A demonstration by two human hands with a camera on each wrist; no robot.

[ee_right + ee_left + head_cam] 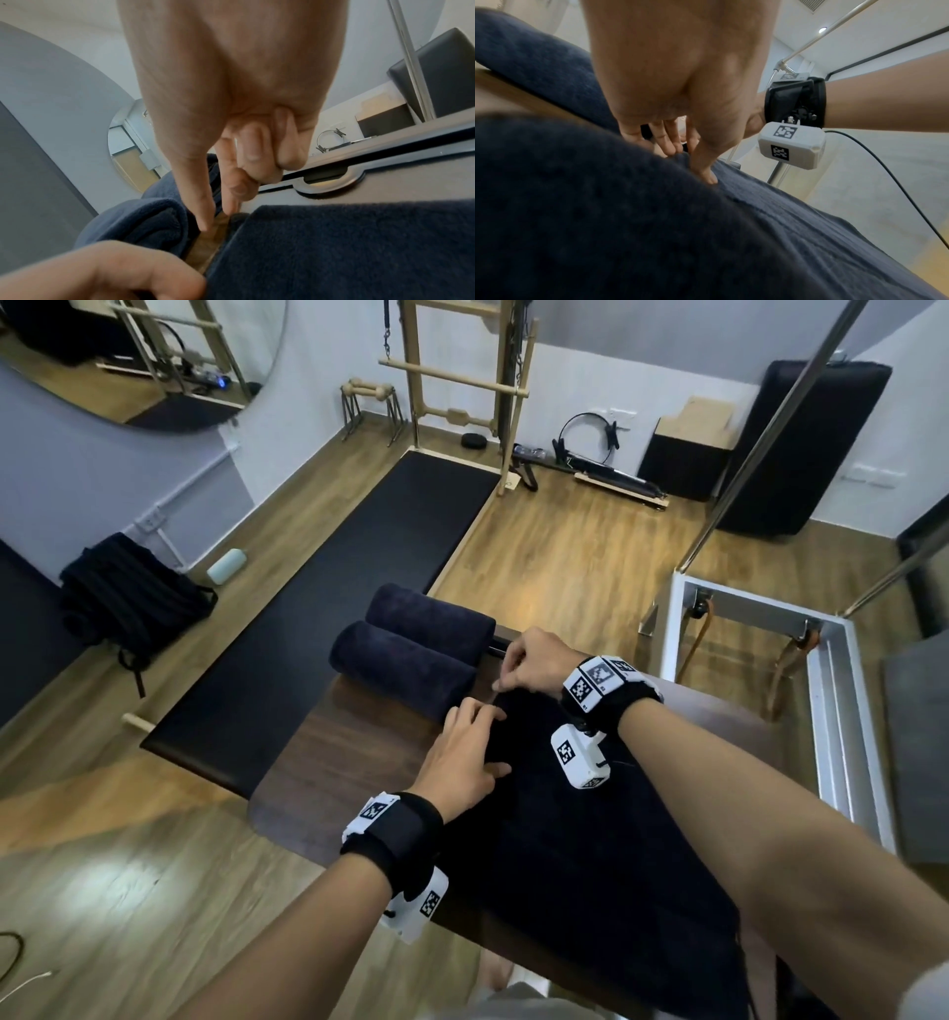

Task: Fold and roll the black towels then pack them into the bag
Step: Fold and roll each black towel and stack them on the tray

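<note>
Nearest us, a flat towel (pixel 575 839) lies spread over the table (pixel 308 762), its near end hanging off the edge. Our left hand (pixel 464 752) rests on its far left edge, fingers extended and pressing the cloth. Our right hand (pixel 534 662) pinches the far corner between thumb and forefinger, the other fingers curled. Just beyond, we note two rolls (pixel 411 654) lying side by side, touching, at the table's far end. On the floor well to the left we see a bag (pixel 128 588), dark.
</note>
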